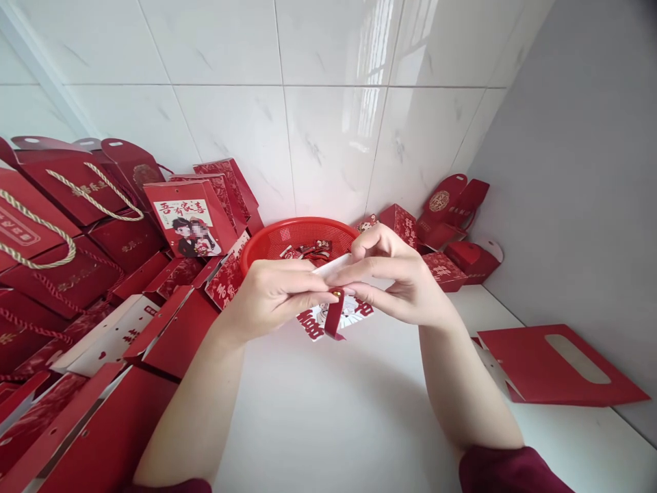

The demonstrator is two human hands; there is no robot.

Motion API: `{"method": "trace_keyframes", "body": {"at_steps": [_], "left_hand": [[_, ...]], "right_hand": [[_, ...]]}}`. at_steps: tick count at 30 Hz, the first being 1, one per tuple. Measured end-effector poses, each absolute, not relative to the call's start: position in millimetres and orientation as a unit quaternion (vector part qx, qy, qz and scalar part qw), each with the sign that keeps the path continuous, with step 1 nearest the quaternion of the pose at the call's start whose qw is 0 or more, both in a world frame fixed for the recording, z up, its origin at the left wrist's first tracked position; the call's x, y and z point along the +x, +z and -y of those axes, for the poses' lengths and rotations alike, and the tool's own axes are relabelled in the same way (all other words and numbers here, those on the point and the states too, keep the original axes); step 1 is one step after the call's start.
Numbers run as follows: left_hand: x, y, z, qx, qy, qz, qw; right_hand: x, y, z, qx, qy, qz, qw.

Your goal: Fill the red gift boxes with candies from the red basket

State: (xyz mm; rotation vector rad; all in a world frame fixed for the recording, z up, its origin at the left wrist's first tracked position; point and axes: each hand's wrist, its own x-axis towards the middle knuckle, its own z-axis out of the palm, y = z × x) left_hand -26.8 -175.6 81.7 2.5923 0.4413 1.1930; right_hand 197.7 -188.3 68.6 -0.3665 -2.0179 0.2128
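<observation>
Both my hands meet over the white table, just in front of a red plastic basket (277, 239). My left hand (272, 294) and my right hand (397, 277) pinch a small white card (336, 266) with red print and a dark red ribbon loop (335, 316) hanging from it. The fingertips of both hands touch at the ribbon's gold stud. The card's lower part with red characters shows below my fingers. Small red pieces lie inside the basket.
Piles of red gift bags and boxes with rope handles (72, 226) fill the left side. More folded red boxes (452, 233) lie at the back right. A flat red bag (554, 366) lies on the white table (333, 418) at right. White tiled wall behind.
</observation>
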Motion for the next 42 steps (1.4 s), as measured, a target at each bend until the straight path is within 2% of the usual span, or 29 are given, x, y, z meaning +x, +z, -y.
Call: {"method": "trace_keyframes", "body": {"at_steps": [7, 11, 13, 22, 25, 28, 32, 37, 42], "left_hand": [[-21.9, 81.4, 175.0, 0.865, 0.397, -0.16, 0.26], [-22.4, 79.6, 173.9, 0.83, 0.38, -0.214, 0.347], [-22.8, 80.1, 174.2, 0.822, 0.373, -0.24, 0.357], [-21.3, 83.7, 176.8, 0.852, 0.329, -0.259, 0.314], [-24.7, 79.4, 172.3, 0.871, 0.341, -0.25, 0.248], [-25.9, 76.3, 169.9, 0.876, 0.406, -0.199, 0.168], [-24.4, 75.9, 173.4, 0.872, 0.45, -0.136, 0.137], [-26.1, 75.0, 177.8, 0.86, 0.448, -0.201, 0.134], [-26.0, 73.2, 176.9, 0.859, 0.452, -0.208, 0.118]], "right_hand": [[197.8, 70.7, 188.1, -0.143, 0.084, 0.835, 0.525], [196.2, 72.7, 190.0, -0.166, 0.058, 0.85, 0.497], [195.9, 73.5, 190.8, -0.178, 0.051, 0.86, 0.476], [189.0, 71.7, 192.4, -0.185, -0.015, 0.893, 0.41], [187.0, 71.4, 193.0, -0.193, -0.007, 0.894, 0.403], [186.5, 71.4, 193.7, -0.192, 0.011, 0.887, 0.42], [188.3, 70.7, 193.2, -0.175, 0.016, 0.872, 0.458], [189.6, 68.2, 188.0, -0.146, -0.022, 0.858, 0.492], [187.8, 67.9, 187.0, -0.135, -0.012, 0.844, 0.519]]}}
